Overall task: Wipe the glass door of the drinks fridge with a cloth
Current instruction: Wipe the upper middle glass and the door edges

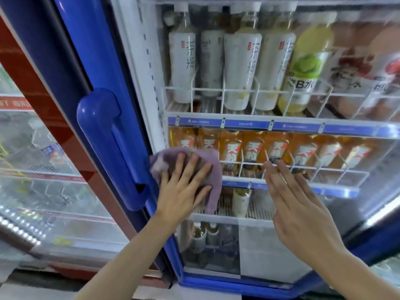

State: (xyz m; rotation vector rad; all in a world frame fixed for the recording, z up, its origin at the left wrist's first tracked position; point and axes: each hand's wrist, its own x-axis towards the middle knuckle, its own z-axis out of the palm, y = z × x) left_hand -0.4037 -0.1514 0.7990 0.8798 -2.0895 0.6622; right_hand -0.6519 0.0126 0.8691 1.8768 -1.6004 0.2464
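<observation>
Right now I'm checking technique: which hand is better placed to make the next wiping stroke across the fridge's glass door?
Left. The left hand already presses the purple cloth flat on the glass door beside the blue handle. The right hand is open and holds nothing.

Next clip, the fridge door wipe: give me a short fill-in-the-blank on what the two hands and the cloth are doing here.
1. The ____ hand presses the cloth flat on the glass door.
2. The cloth's colour is ____.
3. The right hand holds ____, its fingers straight.
4. The cloth lies just right of the blue ____.

Missing words: left; purple; nothing; handle
</observation>
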